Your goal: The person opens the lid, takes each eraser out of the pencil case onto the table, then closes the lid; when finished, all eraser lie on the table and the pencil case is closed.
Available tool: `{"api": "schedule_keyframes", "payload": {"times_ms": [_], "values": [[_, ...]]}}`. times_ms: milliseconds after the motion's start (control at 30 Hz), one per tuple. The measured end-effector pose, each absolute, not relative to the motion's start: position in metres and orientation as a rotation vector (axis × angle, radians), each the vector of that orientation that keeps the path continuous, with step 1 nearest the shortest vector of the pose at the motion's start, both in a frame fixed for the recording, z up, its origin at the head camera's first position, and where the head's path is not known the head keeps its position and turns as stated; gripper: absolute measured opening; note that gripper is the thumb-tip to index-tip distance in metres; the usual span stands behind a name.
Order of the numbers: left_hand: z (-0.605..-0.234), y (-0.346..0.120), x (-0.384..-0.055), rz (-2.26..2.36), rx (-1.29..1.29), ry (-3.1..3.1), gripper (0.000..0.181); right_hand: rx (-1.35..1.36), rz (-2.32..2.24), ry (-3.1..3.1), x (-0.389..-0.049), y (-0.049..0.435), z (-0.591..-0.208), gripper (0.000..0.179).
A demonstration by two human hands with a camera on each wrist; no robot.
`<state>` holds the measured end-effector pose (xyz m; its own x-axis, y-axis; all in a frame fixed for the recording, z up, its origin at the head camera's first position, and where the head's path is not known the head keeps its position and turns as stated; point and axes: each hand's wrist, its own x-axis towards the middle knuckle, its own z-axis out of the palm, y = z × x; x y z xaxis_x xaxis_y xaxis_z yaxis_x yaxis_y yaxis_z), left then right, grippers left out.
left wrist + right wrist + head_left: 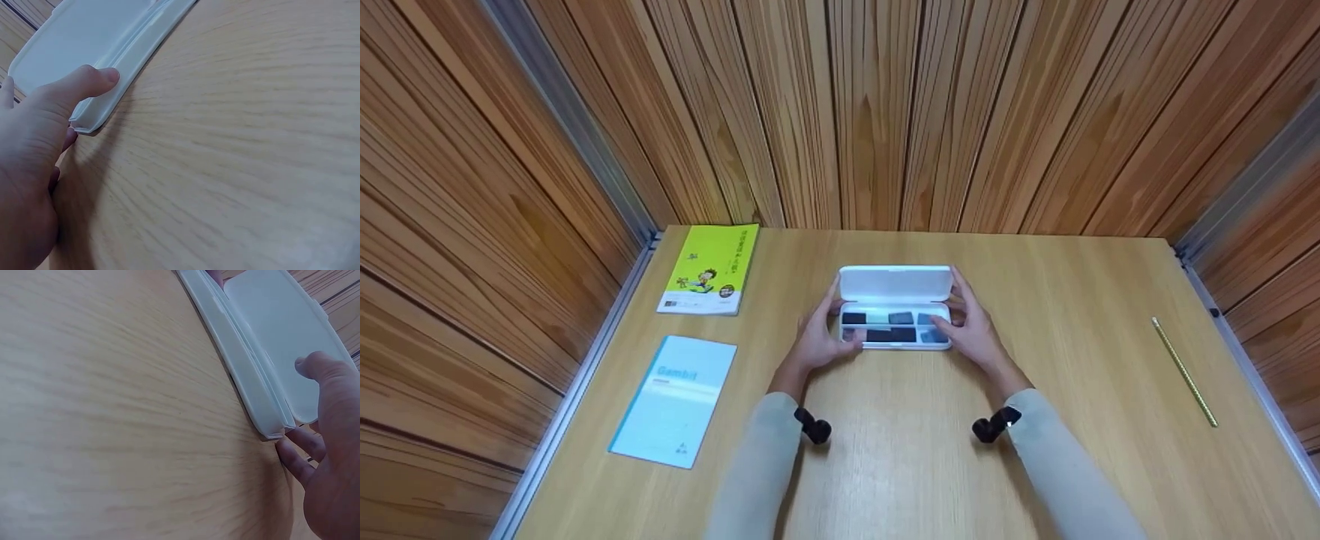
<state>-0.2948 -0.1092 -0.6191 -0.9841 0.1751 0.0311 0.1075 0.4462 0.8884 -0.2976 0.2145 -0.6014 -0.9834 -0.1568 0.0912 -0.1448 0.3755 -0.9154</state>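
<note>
A white pencil case (895, 285) lies on the table with its hinged lid raised at the back. Black and grey-blue rectangular pieces (892, 334) show in its compartments; what they are I cannot tell. My left hand (819, 337) grips the case's left end, the thumb over the front rim and the fingers along the side. At the other end, my right hand (973, 330) holds the case, fingers around the side and lid edge, its thumb over the right compartments. In the right wrist view, the fingertips (292, 458) are at the case's corner.
To the left, a yellow-green book (709, 270) lies behind a light blue booklet (673, 401). A thin gold stick (1185, 371) lies on the right of the wooden table (900, 465). Wood-panelled walls (870, 112) close off the back and sides.
</note>
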Motion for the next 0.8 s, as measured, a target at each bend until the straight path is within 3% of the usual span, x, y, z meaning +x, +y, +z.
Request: {"api": "schedule_keyframes", "payload": {"times_ms": [800], "values": [[-0.620,-0.106,-0.294,1.526,0.294,2.742,0.122,-0.295,-1.622,2.671,-0.281,0.242,-0.589,0.086]]}}
